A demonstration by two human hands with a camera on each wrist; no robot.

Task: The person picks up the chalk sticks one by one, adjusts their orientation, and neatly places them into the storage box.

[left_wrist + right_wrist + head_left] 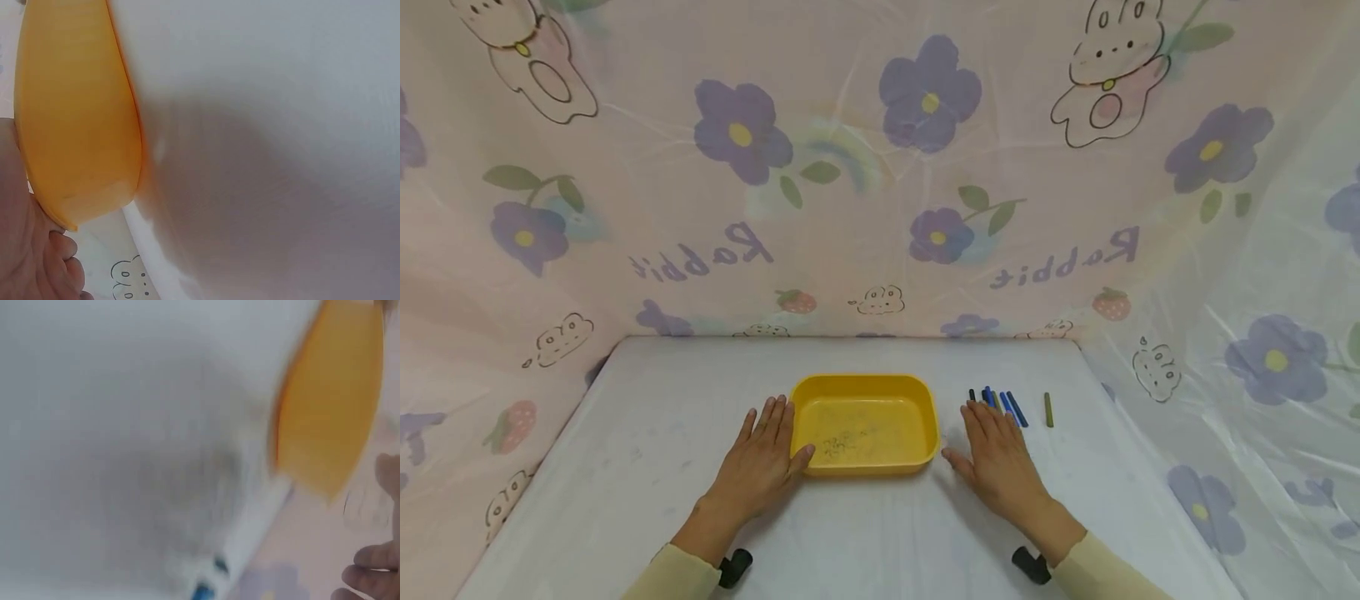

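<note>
Resting flat on table (625, 467), head view: left hand (760, 467), fingers straight, holding nothing, thumb touching tray (865, 387) near-left corner. Right hand (996, 458) flat too, fingers spread, holding nothing, just right of tray, fingertips at pens (1003, 404). Olive pen (1048, 409) apart, further right. Tray yellow, mid-table, between hands.

Left wrist view: tray (75, 125) outer wall close, fingers (59, 247) at lower corner, table (269, 150) beyond.

Right wrist view: blurred; tray (331, 406) upper right, fingertips (375, 556) at right edge, blue pen tip (203, 590) low.
</note>
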